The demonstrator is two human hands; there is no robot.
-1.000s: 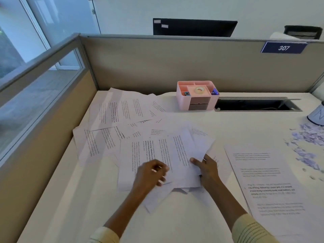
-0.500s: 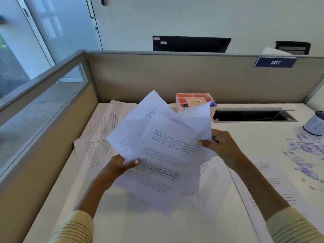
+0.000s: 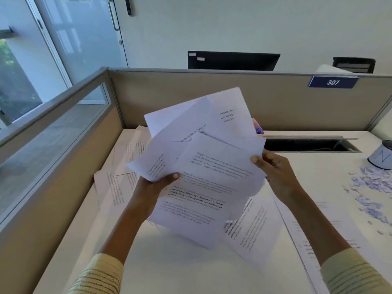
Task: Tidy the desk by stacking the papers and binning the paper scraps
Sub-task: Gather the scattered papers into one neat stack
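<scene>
Head view, hands: two. The left hand (image 3: 156, 188) and the right hand (image 3: 275, 172) are both raised above the desk (image 3: 169, 272).
Head view, held sheets: a fanned bundle of papers (image 3: 203, 166), at least four overlapping printed sheets; an exact count cannot be read.
Head view, sheets on the desk: several loose sheets (image 3: 118, 183) lie overlapped at the left, under and beyond the left hand. One sheet (image 3: 254, 230) lies below the bundle. One long sheet (image 3: 314, 236) lies under the right forearm.
Head view, scraps: one scattered patch of paper scraps (image 3: 369, 187) on the desk at the right, too many and too small to count.
Head view, other items: one pale cup (image 3: 380, 159) just behind the scraps; one pink organiser (image 3: 258, 129), mostly hidden behind the bundle; one nameplate (image 3: 333, 82) reading 307.
Head view, edges and room: partition walls (image 3: 191, 98) close the desk at the back and left. A dark cable slot (image 3: 307, 145) is cut in the desk near the back wall. Bare desk surface shows near the front, between the forearms.
Head view, left hand pose: thumb on the front face, fingers curled behind, gripping the bundle's lower left edge.
Head view, right hand pose: thumb on the front, fingers behind, pinching the bundle's right edge.
Head view, forearms: both angle upward and inward; pale patterned sleeves (image 3: 99, 276) cover them near the elbows.
</scene>
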